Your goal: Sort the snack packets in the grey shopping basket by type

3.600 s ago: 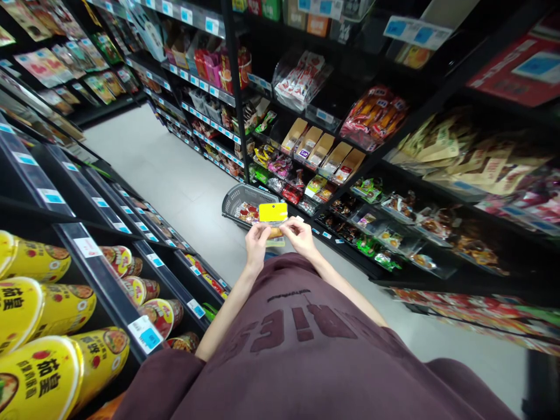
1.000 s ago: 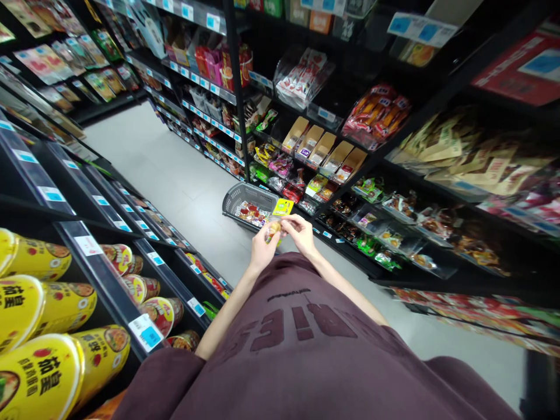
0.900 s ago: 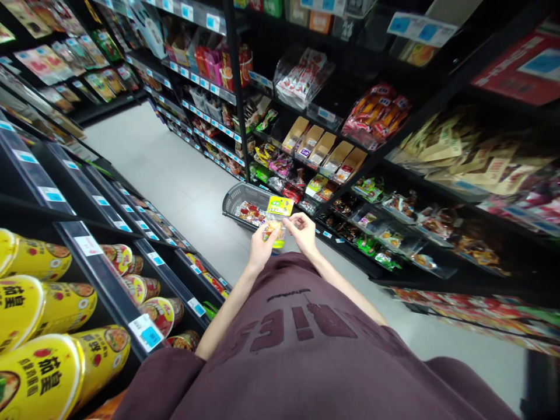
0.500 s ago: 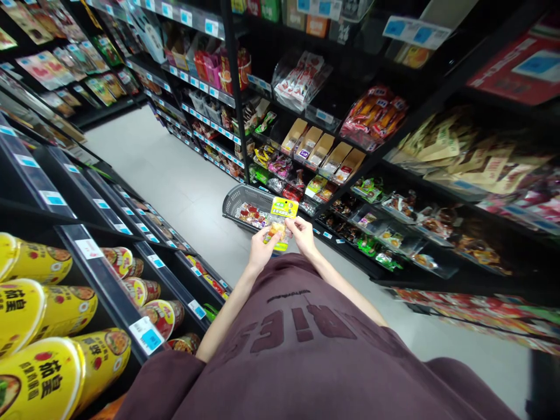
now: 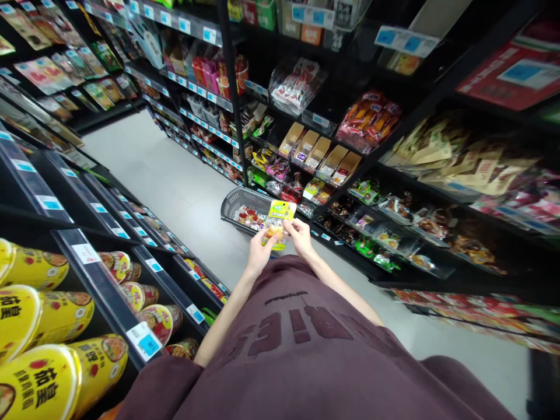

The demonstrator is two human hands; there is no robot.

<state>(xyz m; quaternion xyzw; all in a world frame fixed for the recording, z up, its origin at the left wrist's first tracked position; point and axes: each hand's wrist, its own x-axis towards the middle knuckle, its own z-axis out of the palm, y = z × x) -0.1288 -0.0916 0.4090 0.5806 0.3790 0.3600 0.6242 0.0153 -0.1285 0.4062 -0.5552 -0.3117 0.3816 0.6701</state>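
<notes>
A small snack packet with a yellow-green top and a clear lower half is held in front of me with both hands. My left hand grips its lower left edge, fingers closed. My right hand pinches its right side. The printed face is turned towards me. Beyond the packet a grey shopping basket stands on the aisle floor with several red packets inside.
Black shelves with snack packets line the right side of the aisle. On my left, lower shelves hold yellow instant-noodle tubs. The pale floor runs ahead between them.
The packet has been turned over in my hands from its plain yellow side to its printed face. My view has shifted slightly; the basket has not moved.
</notes>
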